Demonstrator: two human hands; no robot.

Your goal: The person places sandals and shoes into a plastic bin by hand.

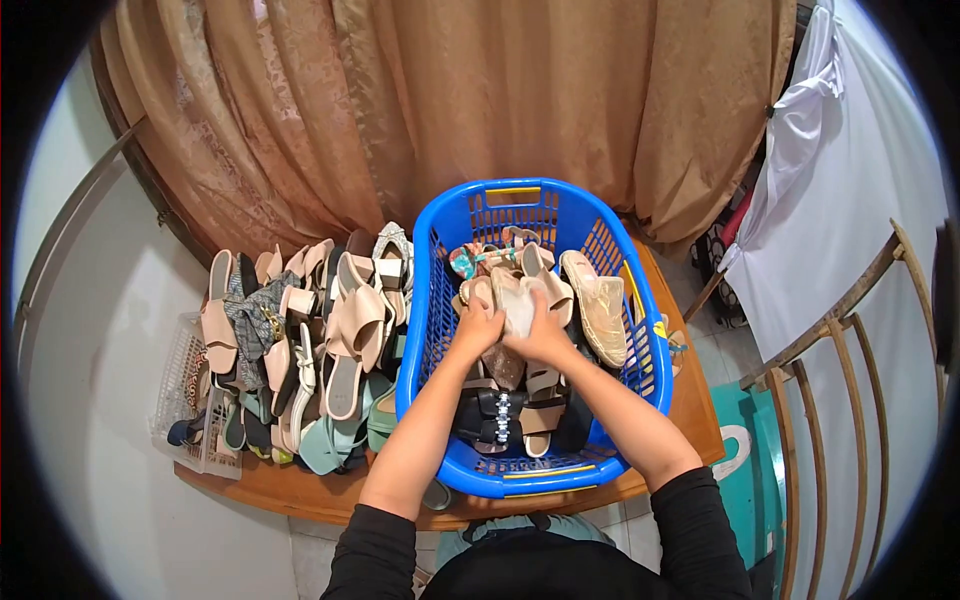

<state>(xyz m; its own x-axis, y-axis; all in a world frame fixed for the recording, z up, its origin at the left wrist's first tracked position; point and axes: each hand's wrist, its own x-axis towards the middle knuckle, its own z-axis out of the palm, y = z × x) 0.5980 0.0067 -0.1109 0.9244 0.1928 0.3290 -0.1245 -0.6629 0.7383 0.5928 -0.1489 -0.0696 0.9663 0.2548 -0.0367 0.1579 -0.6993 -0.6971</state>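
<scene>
My left hand (481, 328) and my right hand (541, 336) meet over the middle of a blue plastic laundry basket (663, 390). Between them is a pale beige shoe (513, 300), its light surface smeared by motion. The fingers of both hands are closed around its sides. To the right, a gold slip-on espadrille (601, 305) lies along the basket's inner wall. Below my wrists are a black sandal with a jewelled strap (490, 415) and a brown-strapped sandal (541, 415). A colourful patterned shoe (468, 261) lies towards the back of the basket.
Left of the basket, sandals and slippers (352, 325) are heaped on the wooden table (690, 365), beside a clear plastic basket (176, 400). A brown curtain (520, 90) hangs behind. A wooden rack (830, 340) and white cloth (810, 190) stand at the right.
</scene>
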